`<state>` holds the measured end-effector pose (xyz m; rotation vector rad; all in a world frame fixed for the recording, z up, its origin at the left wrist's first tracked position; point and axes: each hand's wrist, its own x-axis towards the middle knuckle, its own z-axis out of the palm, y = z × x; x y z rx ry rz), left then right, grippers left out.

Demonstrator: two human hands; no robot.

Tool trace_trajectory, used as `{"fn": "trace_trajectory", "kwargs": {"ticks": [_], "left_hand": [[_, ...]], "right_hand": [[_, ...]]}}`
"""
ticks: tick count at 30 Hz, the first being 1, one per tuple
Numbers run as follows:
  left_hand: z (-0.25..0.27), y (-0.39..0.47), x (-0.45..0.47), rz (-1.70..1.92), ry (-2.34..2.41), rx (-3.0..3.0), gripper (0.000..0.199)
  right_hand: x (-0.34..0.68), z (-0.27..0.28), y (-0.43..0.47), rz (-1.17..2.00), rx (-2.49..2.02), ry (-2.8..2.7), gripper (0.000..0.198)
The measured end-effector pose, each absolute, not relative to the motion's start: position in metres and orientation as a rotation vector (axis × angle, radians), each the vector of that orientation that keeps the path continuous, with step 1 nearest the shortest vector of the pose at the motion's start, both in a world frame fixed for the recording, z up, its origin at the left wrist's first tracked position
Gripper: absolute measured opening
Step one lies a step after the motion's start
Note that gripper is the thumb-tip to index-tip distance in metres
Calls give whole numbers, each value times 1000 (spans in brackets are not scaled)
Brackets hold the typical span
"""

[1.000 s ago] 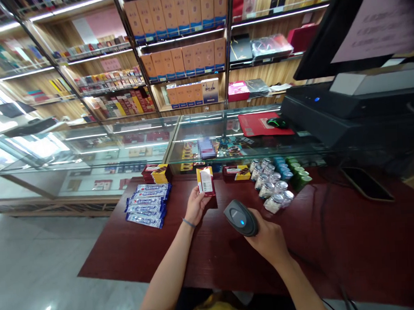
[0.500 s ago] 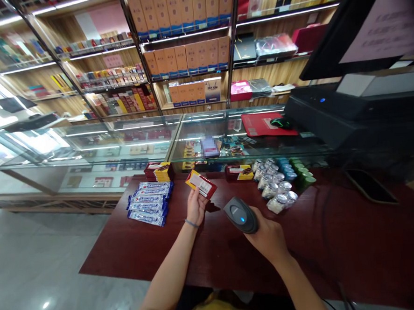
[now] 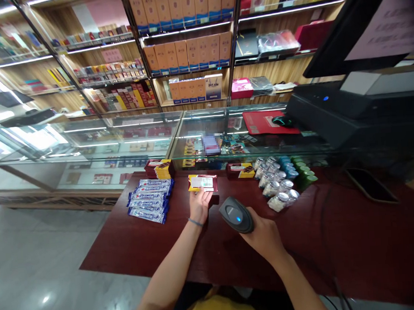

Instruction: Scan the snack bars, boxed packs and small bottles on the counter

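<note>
Between the fingers of my left hand [image 3: 200, 207] is a flat red and yellow packet [image 3: 202, 182], held up over the dark red table with a barcode label facing me. My right hand [image 3: 264, 235] grips a black barcode scanner [image 3: 236, 215] that shows a blue light; its head points toward the packet, a short way apart from it. Similar red and yellow packets are stacked [image 3: 159, 169] behind to the left, and another pile [image 3: 240, 170] lies to the right. Blue and silver long packets [image 3: 150, 201] lie fanned out left of my left hand.
Several clear jars with silver lids [image 3: 278, 201] stand right of the scanner, beside blue cans [image 3: 288, 168] and green cans [image 3: 305, 174]. A phone [image 3: 371, 185] lies at the right. Behind the table are a glass display counter [image 3: 128, 134], a red mouse pad [image 3: 266, 123] and a monitor [image 3: 377, 23].
My left hand has turned the packet from slanted to nearly level. The scanner in my right hand has shifted slightly left, toward the packet.
</note>
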<state>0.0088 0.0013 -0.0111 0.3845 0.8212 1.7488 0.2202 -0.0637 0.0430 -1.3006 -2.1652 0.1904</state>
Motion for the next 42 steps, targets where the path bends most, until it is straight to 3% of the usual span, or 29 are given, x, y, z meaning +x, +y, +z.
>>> {"fn": "trace_trajectory", "kwargs": {"ticks": [13, 21, 25, 30, 42], "left_hand": [[-8, 6, 0, 1812, 946, 350, 35], [53, 6, -110, 2053, 1831, 1331, 19], [72, 11, -175, 1584, 2142, 2062, 21], [65, 23, -211, 1069, 2273, 2395, 24], [37, 43, -236, 945, 2063, 2406, 43]], "right_hand": [[223, 42, -62, 67, -1326, -2151, 25], [235, 29, -51, -71, -1348, -2116, 25], [240, 23, -48, -119, -1330, -2113, 31], [244, 19, -47, -162, -1359, -2102, 33], [262, 6, -44, -193, -1392, -2097, 38]]}}
